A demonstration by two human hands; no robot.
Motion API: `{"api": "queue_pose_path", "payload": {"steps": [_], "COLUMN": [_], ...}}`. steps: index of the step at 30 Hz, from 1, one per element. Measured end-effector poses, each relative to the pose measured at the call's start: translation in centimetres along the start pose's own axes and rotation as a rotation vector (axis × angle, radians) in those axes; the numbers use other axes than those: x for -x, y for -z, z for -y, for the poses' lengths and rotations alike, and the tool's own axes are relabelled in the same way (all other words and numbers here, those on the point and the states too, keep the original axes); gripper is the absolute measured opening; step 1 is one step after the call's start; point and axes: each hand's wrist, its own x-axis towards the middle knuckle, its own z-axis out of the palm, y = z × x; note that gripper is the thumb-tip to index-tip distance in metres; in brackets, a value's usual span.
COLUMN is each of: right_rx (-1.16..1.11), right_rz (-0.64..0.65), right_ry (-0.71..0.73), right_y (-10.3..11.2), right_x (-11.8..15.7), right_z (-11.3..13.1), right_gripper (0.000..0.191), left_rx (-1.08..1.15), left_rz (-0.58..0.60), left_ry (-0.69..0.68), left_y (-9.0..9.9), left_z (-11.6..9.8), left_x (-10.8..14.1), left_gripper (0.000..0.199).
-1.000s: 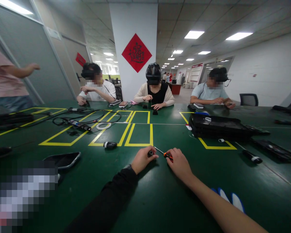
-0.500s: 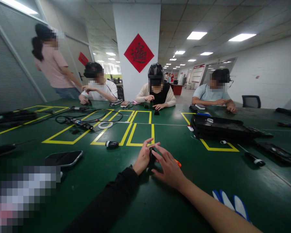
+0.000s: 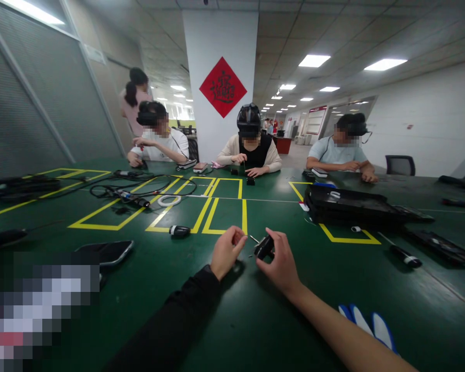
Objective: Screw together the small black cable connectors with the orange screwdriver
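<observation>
Between the fingertips and thumb of my right hand (image 3: 279, 261) is a small black part (image 3: 264, 248), held just above the green table (image 3: 170, 320). A thin metal shaft (image 3: 254, 238) sticks out from the part toward the left. My left hand (image 3: 228, 251) is to the left of it, apart from the part, with thumb and fingers pinched together at the tips. Whatever those fingertips hold, if anything, is too small to make out. A tiny dark piece (image 3: 250, 256) shows between the hands.
Black devices (image 3: 344, 204) are stacked at the right, near a screwdriver (image 3: 406, 257) and blue-white gloves (image 3: 366, 323). At the left are a phone (image 3: 105, 253), cables (image 3: 120, 194) and a white ring (image 3: 169, 200). Three people (image 3: 249, 150) sit across the table.
My hands have moved apart. The black part has shifted right with my right hand, and my left fingers have closed together. The standing person at the left has moved farther back.
</observation>
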Motion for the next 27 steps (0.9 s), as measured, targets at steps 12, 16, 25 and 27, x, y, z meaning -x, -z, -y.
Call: {"api": "queue_pose_path", "payload": {"steps": [12, 16, 25, 27], "right_rx": [0.007, 0.004, 0.083, 0.127], "right_rz": [-0.033, -0.026, 0.082, 0.128], "right_ry": [-0.089, -0.060, 0.078, 0.097], "right_y": [0.8, 0.8, 0.8, 1.3], "right_x": [-0.3, -0.3, -1.2, -1.7], "right_z": [-1.2, -1.0, 0.4, 0.5], "right_gripper": [0.061, 0.060, 0.058, 0.060], "left_rx": [-0.360, -0.441, -0.422, -0.377], "left_rz": [0.348, 0.354, 0.229, 0.186], "left_ry": [-0.105, -0.115, -0.143, -0.131], "left_y": [-0.6, -1.2, -1.0, -0.8], "left_z": [1.5, 1.6, 1.2, 1.2], "left_x": [0.2, 0.2, 1.0, 1.1], "left_gripper": [0.023, 0.017, 0.011, 0.011]}}
